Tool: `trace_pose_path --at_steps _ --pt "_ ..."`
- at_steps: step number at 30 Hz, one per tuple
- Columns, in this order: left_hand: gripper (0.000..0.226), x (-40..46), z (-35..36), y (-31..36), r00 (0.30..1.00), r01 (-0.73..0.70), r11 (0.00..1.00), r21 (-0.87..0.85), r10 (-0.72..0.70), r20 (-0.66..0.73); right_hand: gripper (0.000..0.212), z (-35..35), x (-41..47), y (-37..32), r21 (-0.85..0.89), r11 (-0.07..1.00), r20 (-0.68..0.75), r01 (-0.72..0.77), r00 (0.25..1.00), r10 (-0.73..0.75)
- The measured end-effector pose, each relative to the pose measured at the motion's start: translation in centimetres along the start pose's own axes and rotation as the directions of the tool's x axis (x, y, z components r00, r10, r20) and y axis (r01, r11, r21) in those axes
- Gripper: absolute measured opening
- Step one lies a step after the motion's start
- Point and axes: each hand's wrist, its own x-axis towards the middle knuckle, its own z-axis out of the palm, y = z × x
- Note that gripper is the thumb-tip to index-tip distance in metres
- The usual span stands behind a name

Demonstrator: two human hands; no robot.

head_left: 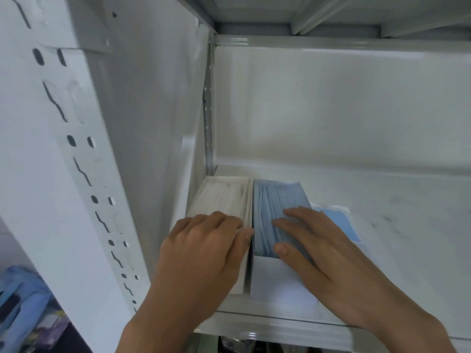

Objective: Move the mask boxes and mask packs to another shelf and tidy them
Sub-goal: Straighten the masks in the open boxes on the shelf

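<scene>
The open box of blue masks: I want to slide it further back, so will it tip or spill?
The open box of blue masks probably slides easily: its flat base sits on a smooth shelf. Tipping seems unlikely, being low and long. The loose masks may shift, having no lid.

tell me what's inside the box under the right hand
The open white box holds a stack of blue masks standing on edge. The right hand rests on them, hiding the nearer ones and the box's bottom.
</scene>
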Motion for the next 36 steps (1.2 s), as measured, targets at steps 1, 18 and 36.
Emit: trace_pose_path --at_steps 1,18,36 --pt "0.043 -0.1 0.1 0.0 1.0 -0.025 0.999 -0.039 0.025 -0.011 0.073 0.1 0.1 0.1 0.029 1.0 0.002 0.011 1.0 -0.011" --pt "0.058 -0.4 1.4 -0.3 0.985 0.17 0.985 0.038 -0.17 -0.013 0.069 1.3 -1.1 1.5 0.372 0.927 -0.122 0.049 0.993 -0.003" --pt "0.056 0.2 1.3 -0.1 0.968 -0.223 0.972 0.08 0.211 0.136 0.021 2.0 -4.3 10.1 0.525 0.731 -0.121 -0.436 0.812 0.572"
